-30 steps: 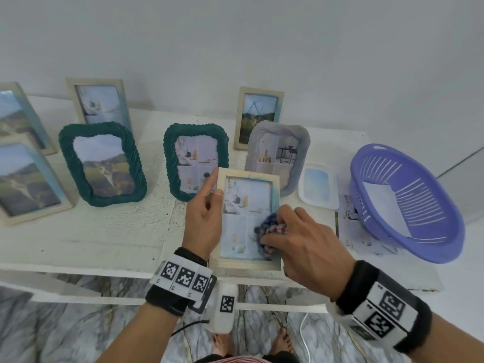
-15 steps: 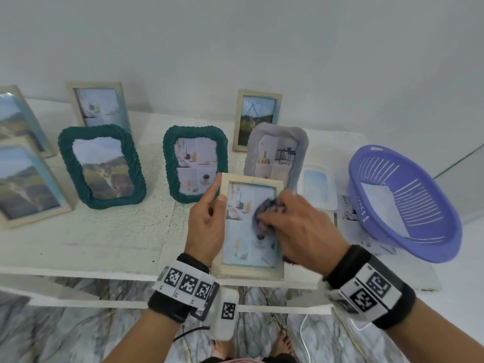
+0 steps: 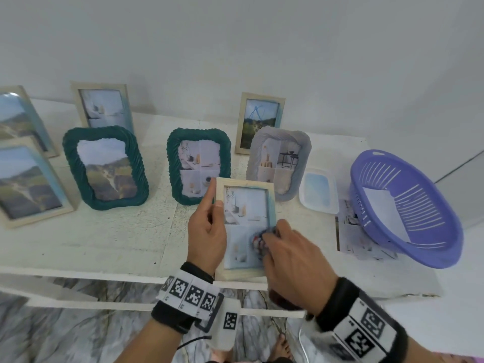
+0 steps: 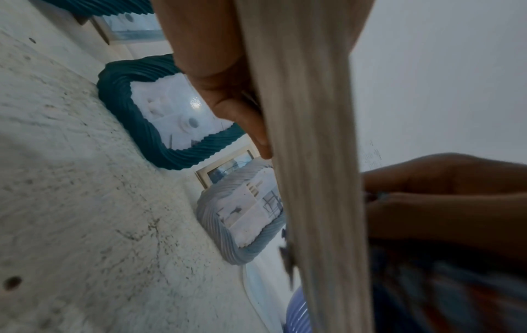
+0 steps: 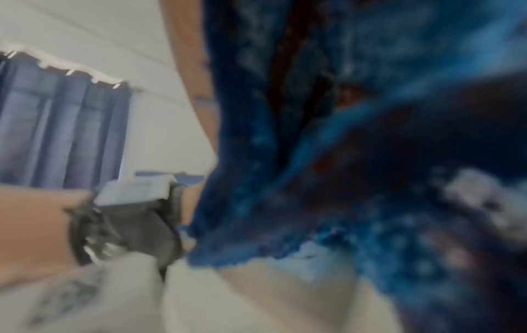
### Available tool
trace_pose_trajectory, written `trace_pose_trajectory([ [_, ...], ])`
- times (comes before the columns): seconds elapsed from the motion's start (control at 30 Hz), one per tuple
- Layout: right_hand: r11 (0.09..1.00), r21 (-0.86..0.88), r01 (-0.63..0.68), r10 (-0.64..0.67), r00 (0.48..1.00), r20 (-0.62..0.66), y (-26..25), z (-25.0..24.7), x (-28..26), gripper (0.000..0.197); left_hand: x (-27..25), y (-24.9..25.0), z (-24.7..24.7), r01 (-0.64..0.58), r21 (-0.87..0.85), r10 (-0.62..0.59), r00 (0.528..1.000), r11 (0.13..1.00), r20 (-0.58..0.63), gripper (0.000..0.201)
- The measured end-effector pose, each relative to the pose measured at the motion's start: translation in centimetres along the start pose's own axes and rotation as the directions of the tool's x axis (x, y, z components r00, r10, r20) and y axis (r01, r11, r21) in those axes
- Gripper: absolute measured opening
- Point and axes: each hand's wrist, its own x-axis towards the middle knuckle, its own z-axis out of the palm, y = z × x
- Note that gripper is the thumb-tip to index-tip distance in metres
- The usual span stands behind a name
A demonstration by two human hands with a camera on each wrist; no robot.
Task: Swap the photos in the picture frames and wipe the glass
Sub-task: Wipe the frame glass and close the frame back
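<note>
I hold the frame (image 3: 245, 226) up off the table (image 3: 104, 239), tilted back toward me so the glass faces my eyes and the cloth can press flat against it. My left hand (image 3: 207, 231) grips its left edge: thumb curled over the front rim, index finger stretched up along the side, the other fingers behind, as far as I can tell. That pinch at one edge keeps my skin off the glass and braces the frame against the rubbing.

My right hand (image 3: 293, 260) is curled round a bunched blue cloth (image 3: 259, 241), pressing it on the lower right of the glass. Bunching gives me a firm pad under the fingertips. The wrist view is blurred with blue fabric (image 5: 356, 135), so I judge the hand is mid-stroke.

The upper half of the glass is clear of my hands. The other frames stand upright along the back, well apart from my work, so I won't knock them. The basket (image 3: 408, 205) sits off to the right, with loose prints (image 3: 348, 231) beside it for swapping.
</note>
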Motion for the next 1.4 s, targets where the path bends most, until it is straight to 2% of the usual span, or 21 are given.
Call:
trace_pose_trajectory([
  [0.1, 0.995, 0.087, -0.040, 0.042, 0.999, -0.022, -0.1, 1.0, 0.0, 0.014, 0.2, 0.2, -0.1, -0.029, 0.030, 0.031, 0.998, 0.999, -0.051, 0.044],
  [0.3, 0.987, 0.119, -0.103, 0.124, 0.976, -0.177, 0.6, 0.2, 3.0, 0.007, 0.5, 0.9, 0.4, -0.096, 0.059, 0.097, 0.995, 0.994, -0.022, 0.046],
  [0.47, 0.984, 0.131, -0.123, 0.154, 0.951, -0.267, 1.3, -1.4, 5.7, 0.013, -0.7, 0.3, 0.7, -0.052, 0.019, 0.052, 0.998, 0.998, 0.030, 0.045],
  [0.57, 0.993, 0.118, 0.030, 0.004, 0.961, -0.278, 0.6, -1.2, 5.7, 0.021, -0.2, 0.2, 0.4, -0.016, -0.002, 0.016, 1.000, 1.000, 0.010, 0.044],
  [0.7, 0.940, 0.136, 0.312, -0.289, 0.942, -0.169, -0.2, -0.4, 3.2, 0.036, 0.2, 0.4, -0.1, 0.024, -0.031, -0.024, 1.000, 0.999, 0.016, 0.044],
  [0.83, 0.928, 0.021, 0.371, -0.372, 0.928, 0.020, 1.5, -1.1, 1.4, 0.035, 0.4, 0.1, -0.4, 0.036, -0.035, -0.036, 0.999, 0.999, 0.004, 0.044],
  [0.9, 0.930, 0.085, 0.357, -0.362, 0.931, 0.045, 3.3, -1.9, 1.5, 0.032, 0.9, -0.1, -0.6, 0.055, -0.052, -0.054, 0.999, 0.997, 0.005, 0.043],
  [0.97, 0.933, 0.227, 0.279, -0.271, 0.960, -0.068, 5.5, -2.9, 2.1, 0.029, 1.5, -0.5, -0.9, 0.065, -0.057, -0.065, 0.998, 0.996, -0.002, 0.042],
  [1.03, 0.948, 0.293, 0.124, -0.052, 0.969, -0.242, 8.1, -3.6, 3.2, 0.028, 1.9, -0.9, -1.2, 0.088, -0.053, -0.088, 0.996, 0.995, 0.004, 0.042],
  [1.13, 0.940, 0.257, -0.224, 0.306, 0.888, -0.344, 11.6, -3.9, 5.6, 0.030, 1.9, -1.1, -1.4, 0.118, -0.054, -0.117, 0.993, 0.992, 0.018, 0.043],
  [1.2, 0.891, 0.227, -0.393, 0.451, 0.825, -0.340, 13.3, -3.6, 7.4, 0.032, 1.6, -1.0, -1.3, 0.120, -0.050, -0.118, 0.992, 0.992, 0.039, 0.043],
  [1.27, 0.869, 0.202, -0.452, 0.495, 0.803, -0.332, 14.4, -2.9, 9.3, 0.032, 1.3, -0.6, -1.1, 0.117, -0.052, -0.115, 0.992, 0.992, 0.048, 0.043],
  [1.33, 0.872, 0.129, -0.472, 0.487, 0.812, -0.321, 15.0, -2.2, 11.0, 0.034, 1.3, -0.4, -1.0, 0.123, -0.059, -0.121, 0.992, 0.991, 0.045, 0.043],
  [1.4, 0.860, 0.055, -0.508, 0.506, 0.832, -0.228, 15.8, -0.8, 12.4, 0.037, 1.4, -0.5, -1.0, 0.128, -0.061, -0.126, 0.991, 0.990, 0.036, 0.043],
])
